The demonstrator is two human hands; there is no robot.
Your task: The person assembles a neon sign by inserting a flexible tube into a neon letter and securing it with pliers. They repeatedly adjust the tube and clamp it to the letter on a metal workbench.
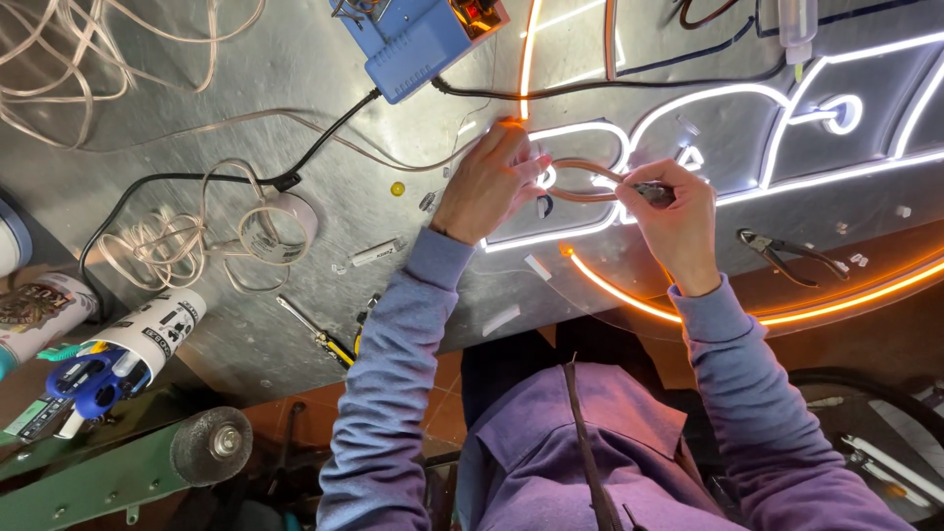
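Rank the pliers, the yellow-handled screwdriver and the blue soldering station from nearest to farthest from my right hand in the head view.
From the right hand:
1. Pliers, just to its right on the sign panel.
2. Blue soldering station, up and to the left, at the top edge.
3. Yellow-handled screwdriver, far left, near the table's front edge.

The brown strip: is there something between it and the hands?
Nothing visible. The left hand and the right hand both touch the brown strip directly, above the lit sign panel.
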